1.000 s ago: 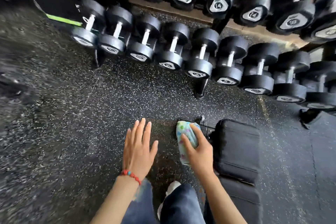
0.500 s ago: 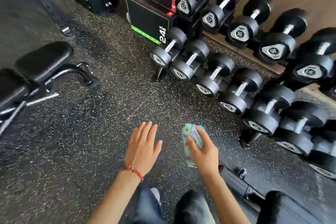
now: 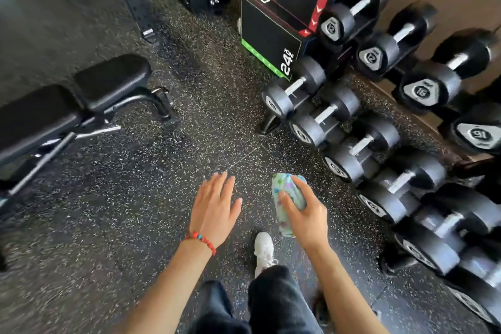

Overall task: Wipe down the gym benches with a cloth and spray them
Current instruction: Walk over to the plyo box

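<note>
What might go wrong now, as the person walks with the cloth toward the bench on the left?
1. The dumbbell rack stands low beside the white shoe; a foot may catch its leg.
2. No spray bottle is visible; the left hand is empty, so the bench may only get a dry wipe.
3. The cloth is bunched in the right hand, so it may wipe poorly.

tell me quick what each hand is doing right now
Left hand: open, fingers straight, holding nothing, above the floor.
Right hand: closed, gripping the patterned cloth.
</note>
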Motion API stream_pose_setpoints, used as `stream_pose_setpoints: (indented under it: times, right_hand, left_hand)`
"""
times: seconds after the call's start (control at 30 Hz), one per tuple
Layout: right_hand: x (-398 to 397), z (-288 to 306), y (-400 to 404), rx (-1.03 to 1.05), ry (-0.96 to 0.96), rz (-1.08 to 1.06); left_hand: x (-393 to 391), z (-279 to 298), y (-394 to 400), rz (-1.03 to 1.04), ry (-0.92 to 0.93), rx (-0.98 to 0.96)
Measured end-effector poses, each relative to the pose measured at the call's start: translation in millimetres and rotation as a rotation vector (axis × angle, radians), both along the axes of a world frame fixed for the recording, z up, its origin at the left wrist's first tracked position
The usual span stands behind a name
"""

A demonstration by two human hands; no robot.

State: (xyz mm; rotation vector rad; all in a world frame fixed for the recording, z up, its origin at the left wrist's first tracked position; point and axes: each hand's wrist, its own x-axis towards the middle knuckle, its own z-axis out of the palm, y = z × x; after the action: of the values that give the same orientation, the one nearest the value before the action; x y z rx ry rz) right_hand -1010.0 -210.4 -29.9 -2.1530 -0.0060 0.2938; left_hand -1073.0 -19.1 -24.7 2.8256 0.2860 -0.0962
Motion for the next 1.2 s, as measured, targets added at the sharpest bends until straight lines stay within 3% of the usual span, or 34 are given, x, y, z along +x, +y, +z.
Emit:
stream_pose_setpoints:
  times: [0.5,1.2]
  right_hand:
    - [189,17,58,-0.008,-0.020,0.134]
    - [481,9,315,0.038,-0.038,0.167]
  left_hand:
    - [159,19,39,0.178,-0.080,0.003]
    - [439,8,300,0.255,-0.095,-0.002]
